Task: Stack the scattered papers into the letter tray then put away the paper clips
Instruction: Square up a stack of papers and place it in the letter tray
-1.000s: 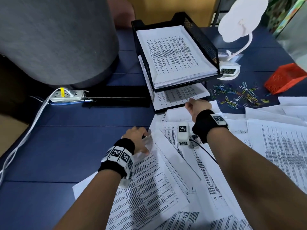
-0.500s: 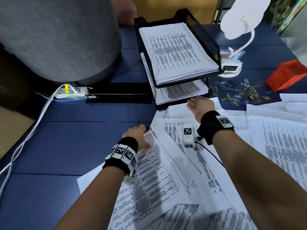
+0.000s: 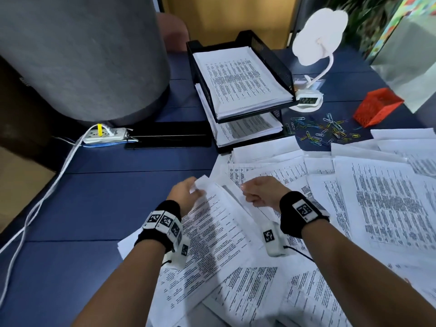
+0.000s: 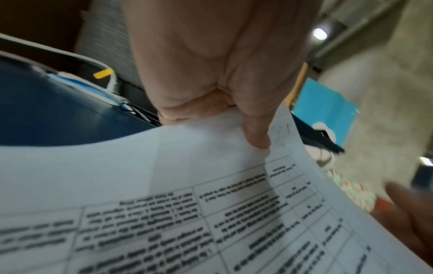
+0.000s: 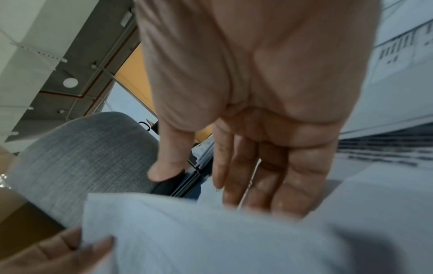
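Observation:
My left hand [image 3: 194, 188] pinches the top corner of a printed sheet [image 3: 212, 223] and holds it raised off the scattered papers [image 3: 382, 199]. In the left wrist view, thumb and fingers of the left hand [image 4: 225, 115] clamp the sheet [image 4: 164, 185]. My right hand [image 3: 245, 192] is just right of it, its fingers [image 5: 276, 185] straight and reaching the sheet's other edge [image 5: 211, 241]. The black two-tier letter tray [image 3: 266, 55] stands beyond, with paper in both tiers. Coloured paper clips [image 3: 323, 131] lie loose to its right.
A red mesh basket [image 3: 377, 107] sits right of the clips, and a white desk lamp [image 3: 318, 43] stands behind them. A grey upholstered back [image 3: 82, 55] looms at the far left over a power strip [image 3: 103, 135] with white cables. Bare blue table [image 3: 106, 197] lies left.
My right hand has drawn back from the lower tray tier to the sheet beside my left hand. The left hand has lifted the sheet's corner.

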A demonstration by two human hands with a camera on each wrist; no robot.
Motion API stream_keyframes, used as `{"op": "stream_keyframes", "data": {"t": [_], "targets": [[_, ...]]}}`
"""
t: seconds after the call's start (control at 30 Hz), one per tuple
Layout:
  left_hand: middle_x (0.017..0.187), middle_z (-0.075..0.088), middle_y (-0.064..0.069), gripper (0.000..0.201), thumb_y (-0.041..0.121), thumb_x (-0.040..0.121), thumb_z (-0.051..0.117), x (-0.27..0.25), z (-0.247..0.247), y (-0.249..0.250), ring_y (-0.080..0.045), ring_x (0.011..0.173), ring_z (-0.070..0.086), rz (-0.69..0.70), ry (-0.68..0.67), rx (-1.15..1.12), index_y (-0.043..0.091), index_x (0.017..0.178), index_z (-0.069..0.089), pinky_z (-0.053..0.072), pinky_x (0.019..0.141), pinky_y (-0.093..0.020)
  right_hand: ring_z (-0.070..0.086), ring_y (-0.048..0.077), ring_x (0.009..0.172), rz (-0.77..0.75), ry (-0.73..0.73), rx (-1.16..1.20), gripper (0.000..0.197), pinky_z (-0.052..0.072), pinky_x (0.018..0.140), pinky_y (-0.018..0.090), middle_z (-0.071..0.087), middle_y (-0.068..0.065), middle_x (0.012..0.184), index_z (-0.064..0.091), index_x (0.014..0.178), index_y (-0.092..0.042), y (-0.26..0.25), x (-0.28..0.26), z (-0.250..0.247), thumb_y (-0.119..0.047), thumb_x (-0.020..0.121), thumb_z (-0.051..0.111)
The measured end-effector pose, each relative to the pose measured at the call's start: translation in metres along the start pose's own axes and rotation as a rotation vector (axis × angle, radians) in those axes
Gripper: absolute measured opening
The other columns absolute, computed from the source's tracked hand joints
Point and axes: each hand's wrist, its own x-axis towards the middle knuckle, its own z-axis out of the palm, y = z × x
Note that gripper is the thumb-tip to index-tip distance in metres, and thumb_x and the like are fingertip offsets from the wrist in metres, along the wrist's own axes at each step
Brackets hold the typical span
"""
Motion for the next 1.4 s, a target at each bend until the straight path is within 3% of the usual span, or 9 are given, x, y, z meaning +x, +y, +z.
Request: {"op": "stream_keyframes", "data": {"t": [0.17,0.3,0.4,0.53,0.63,0.77,1.03,1.23,1.4], "targets": [[0.126,0.06,-0.013,0.047,0.028,0.088,0.065,-0.008,-0.024,0.0,-0.029,0.115,0.056,-0.045,0.189,-0.399,0.004,0.126,0.052,0.046,0.096,-0.039,0.068,0.026,0.085,0.049,-0.028,-0.109,0.05,0.057,0.069,0.036,0.07,0.01,0.1,0.064,0.11,-0.008,0.001,-0.019,0.001,-0.037,0.073,0.08],[0.119,0.052,-0.035,0.048,0.021,0.09,0.064,-0.012,-0.036,0.005,-0.044,0.111,0.053,-0.093,0.36,-0.704,-0.014,0.117,0.044,0.044,0.093,-0.051,0.064,0.023,0.075,-0.016,-0.051,0.126,0.026,0.053,0.091,0.047,0.068,0.009,0.083,0.061,0.104,-0.003,0.004,-0.028,0.0,-0.019,0.085,0.069],[0.084,0.061,-0.009,0.011,0.014,0.092,0.061,-0.016,-0.043,0.017,-0.021,0.079,0.059,-0.027,0.368,-0.892,0.011,0.086,0.052,0.048,0.081,-0.042,0.062,0.021,0.101,-0.124,-0.008,0.069,0.033,0.049,0.093,0.039,0.066,0.009,0.114,0.059,0.121,-0.005,0.001,-0.03,0.008,-0.017,0.091,0.061],[0.091,0.063,0.0,0.015,0.015,0.091,0.061,-0.014,-0.043,0.022,-0.017,0.083,0.06,0.007,0.412,-0.903,0.022,0.092,0.049,0.051,0.079,-0.035,0.058,0.018,0.111,-0.237,0.115,0.165,0.024,0.042,0.099,0.036,0.065,-0.002,0.114,0.059,0.119,-0.016,-0.017,-0.028,0.017,-0.015,0.095,0.055],[0.08,0.055,0.002,0.013,0.021,0.091,0.062,-0.015,-0.043,0.021,-0.013,0.071,0.053,0.035,0.454,-0.687,0.018,0.096,0.05,0.047,0.07,-0.03,0.061,0.009,0.1,-0.35,0.179,0.212,0.024,0.048,0.083,0.021,0.066,-0.001,0.112,0.058,0.119,-0.012,-0.044,-0.035,0.024,-0.009,0.096,0.051],[0.072,0.051,0.003,0.011,0.017,0.095,0.055,-0.021,-0.051,0.029,-0.008,0.059,0.043,0.132,0.624,-0.707,0.015,0.086,0.049,0.039,0.053,-0.016,0.063,0.028,0.101,-0.484,0.251,0.198,0.017,0.051,0.093,0.043,0.066,0.012,0.109,0.057,0.11,-0.012,-0.074,-0.033,0.038,-0.012,0.094,0.053],[0.085,0.056,0.011,0.015,0.005,0.094,0.053,-0.027,-0.058,0.022,0.008,0.066,0.054,0.185,0.629,-0.836,0.011,0.1,0.041,0.044,0.06,-0.006,0.063,0.026,0.108,-0.538,0.261,0.205,0.038,0.051,0.094,0.049,0.066,0.008,0.117,0.052,0.118,-0.02,-0.079,-0.024,0.06,-0.013,0.081,0.063],[0.105,0.064,-0.003,0.026,-0.001,0.09,0.057,-0.018,-0.06,0.01,-0.017,0.102,0.06,0.137,0.446,-1.018,0.022,0.1,0.052,0.045,0.096,-0.032,0.063,0.037,0.097,-0.505,0.288,0.159,0.02,0.051,0.086,0.058,0.064,0.022,0.108,0.052,0.102,-0.011,-0.08,-0.019,0.06,-0.005,0.083,0.055],[0.107,0.062,0.002,0.026,0.006,0.089,0.06,-0.006,-0.063,0.022,-0.013,0.101,0.058,0.209,0.502,-1.07,0.026,0.098,0.048,0.045,0.092,-0.028,0.056,0.032,0.088,-0.541,0.289,0.13,0.038,0.054,0.077,0.035,0.053,0.028,0.119,0.04,0.121,-0.002,-0.093,-0.018,0.065,-0.015,0.089,0.055]]}}
